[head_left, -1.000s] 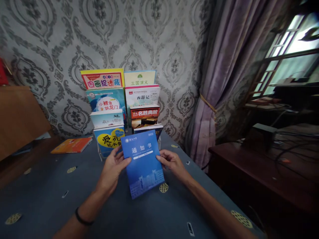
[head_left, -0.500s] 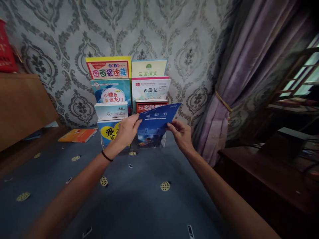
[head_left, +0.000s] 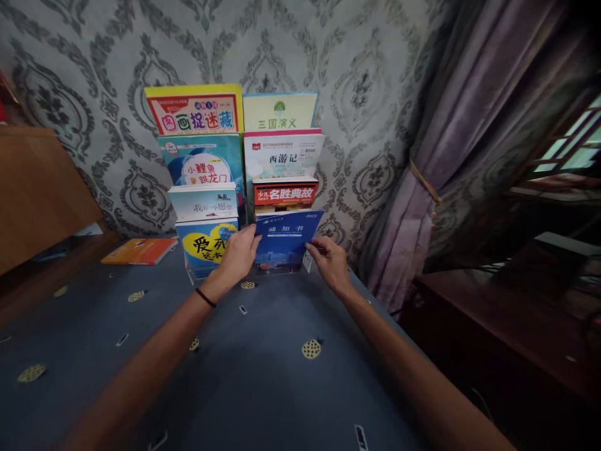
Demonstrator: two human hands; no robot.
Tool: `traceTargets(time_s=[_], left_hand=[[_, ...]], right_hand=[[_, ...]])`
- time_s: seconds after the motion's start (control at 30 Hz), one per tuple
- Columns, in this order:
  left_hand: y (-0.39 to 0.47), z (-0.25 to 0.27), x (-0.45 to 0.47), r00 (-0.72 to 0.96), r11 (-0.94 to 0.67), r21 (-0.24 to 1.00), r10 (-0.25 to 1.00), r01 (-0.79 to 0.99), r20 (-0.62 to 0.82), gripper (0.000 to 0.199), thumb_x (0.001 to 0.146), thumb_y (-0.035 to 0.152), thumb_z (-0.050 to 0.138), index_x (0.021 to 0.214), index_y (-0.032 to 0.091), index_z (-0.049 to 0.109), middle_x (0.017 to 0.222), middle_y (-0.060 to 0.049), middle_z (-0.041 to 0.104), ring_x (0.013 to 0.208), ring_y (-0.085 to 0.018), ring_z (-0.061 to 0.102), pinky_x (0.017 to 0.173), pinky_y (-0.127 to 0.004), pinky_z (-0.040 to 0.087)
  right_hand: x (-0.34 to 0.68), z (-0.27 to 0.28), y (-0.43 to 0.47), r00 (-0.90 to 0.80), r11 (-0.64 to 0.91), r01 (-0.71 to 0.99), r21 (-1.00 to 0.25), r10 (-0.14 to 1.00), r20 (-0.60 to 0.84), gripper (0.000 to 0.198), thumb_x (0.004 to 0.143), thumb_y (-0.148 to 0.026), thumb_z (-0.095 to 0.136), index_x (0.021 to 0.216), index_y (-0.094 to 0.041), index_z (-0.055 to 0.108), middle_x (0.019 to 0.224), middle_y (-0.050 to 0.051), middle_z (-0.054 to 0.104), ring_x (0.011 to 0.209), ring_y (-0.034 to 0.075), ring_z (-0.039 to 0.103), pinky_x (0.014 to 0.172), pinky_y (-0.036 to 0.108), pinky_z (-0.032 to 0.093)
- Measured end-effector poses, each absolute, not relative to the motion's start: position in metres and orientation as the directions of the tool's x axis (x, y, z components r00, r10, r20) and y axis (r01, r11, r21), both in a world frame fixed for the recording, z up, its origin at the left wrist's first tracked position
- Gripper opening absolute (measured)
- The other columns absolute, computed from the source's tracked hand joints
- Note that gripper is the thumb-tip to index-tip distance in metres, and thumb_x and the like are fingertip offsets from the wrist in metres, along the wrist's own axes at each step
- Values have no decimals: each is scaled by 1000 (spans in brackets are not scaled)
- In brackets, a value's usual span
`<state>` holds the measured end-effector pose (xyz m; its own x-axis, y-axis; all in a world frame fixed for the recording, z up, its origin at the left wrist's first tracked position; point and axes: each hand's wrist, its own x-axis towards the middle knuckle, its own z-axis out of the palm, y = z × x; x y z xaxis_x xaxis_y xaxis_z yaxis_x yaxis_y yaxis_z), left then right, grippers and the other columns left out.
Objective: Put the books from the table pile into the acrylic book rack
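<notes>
On the blue tablecloth, both hands' fingers pinch the blue booklet.

Blue booklet: white title lettering, building print below; upright, cover facing camera, front-right slot of tiered book rack, 12 o'clock on table

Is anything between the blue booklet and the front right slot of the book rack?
Nothing visible. The blue booklet already stands upright in the rack's front right tier, below the red-banner book. The left hand and right hand grip its side edges.
</notes>
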<state>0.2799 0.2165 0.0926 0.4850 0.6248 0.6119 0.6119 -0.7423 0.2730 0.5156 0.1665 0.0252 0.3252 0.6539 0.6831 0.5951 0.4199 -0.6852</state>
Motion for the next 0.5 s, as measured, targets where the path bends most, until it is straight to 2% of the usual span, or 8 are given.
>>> traceTargets(time_s=[0.07, 0.17, 0.4, 0.5], left_hand=[[214, 92, 282, 477, -677, 257, 692, 690, 541, 14, 100, 16, 49, 105, 13, 62, 103, -13, 73, 95, -24, 70, 82, -32, 52], [209, 91, 286, 446, -593, 248, 768, 766, 460, 18, 101, 19, 48, 113, 11, 59, 99, -16, 73, 92, -27, 72, 80, -34, 53], [205, 82, 294, 352, -481, 298, 848, 824, 396, 24, 103, 20, 47, 125, 10, 45, 93, -15, 74, 89, -26, 74, 75, -31, 52], [204, 82, 296, 334, -446, 284, 869, 849, 366, 29, 104, 21, 44, 130, 9, 39, 94, -16, 74, 91, -27, 74, 75, -32, 52]], right_hand=[[516, 21, 166, 316, 382, 643, -663, 657, 685, 25, 83, -43, 62, 82, -20, 71, 81, 6, 71, 75, 22, 64, 74, 36, 52], [517, 18, 166, 300, 326, 703, -632, 670, 679, 23, 84, -39, 58, 83, -20, 72, 81, 6, 73, 75, 22, 64, 72, 35, 51], [517, 11, 166, 295, 172, 812, -558, 704, 646, 23, 87, -34, 55, 86, -20, 74, 85, 8, 76, 78, 24, 67, 74, 34, 48], [517, 12, 165, 300, 106, 842, -528, 722, 623, 23, 88, -33, 54, 87, -21, 74, 86, 8, 76, 78, 24, 67, 72, 32, 47]])
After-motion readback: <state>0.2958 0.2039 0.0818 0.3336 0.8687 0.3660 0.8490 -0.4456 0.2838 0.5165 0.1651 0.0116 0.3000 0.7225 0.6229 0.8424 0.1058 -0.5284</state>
